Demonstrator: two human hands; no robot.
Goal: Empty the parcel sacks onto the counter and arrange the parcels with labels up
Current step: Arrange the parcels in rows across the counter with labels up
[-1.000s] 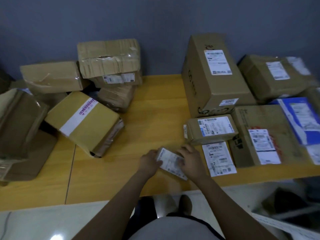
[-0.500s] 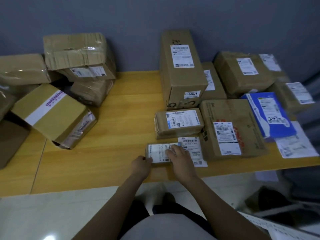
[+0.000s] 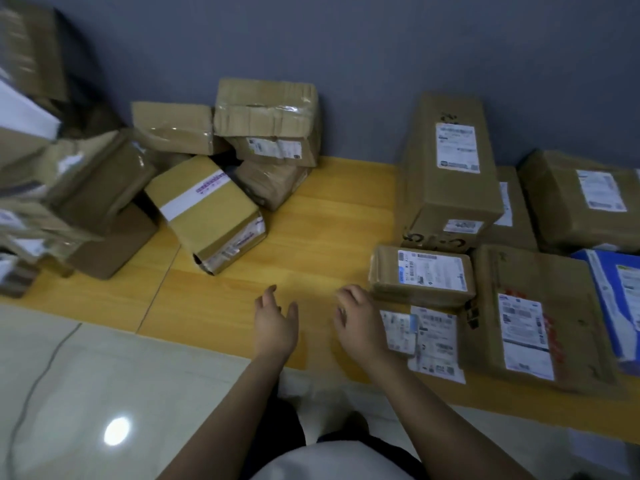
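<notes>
Both hands off small parcel (image 3: 398, 332) since 0.5 s ago | parcel flat, label up, lower right of centre, touching flat packet (image 3: 438, 341) on its right; left part behind right hand (image 3: 360, 327), long axis unclear | left hand (image 3: 277, 327) and right hand empty, fingers relaxed, over counter (image 3: 311, 244) | jumbled boxes (image 3: 266, 112) upper left
</notes>
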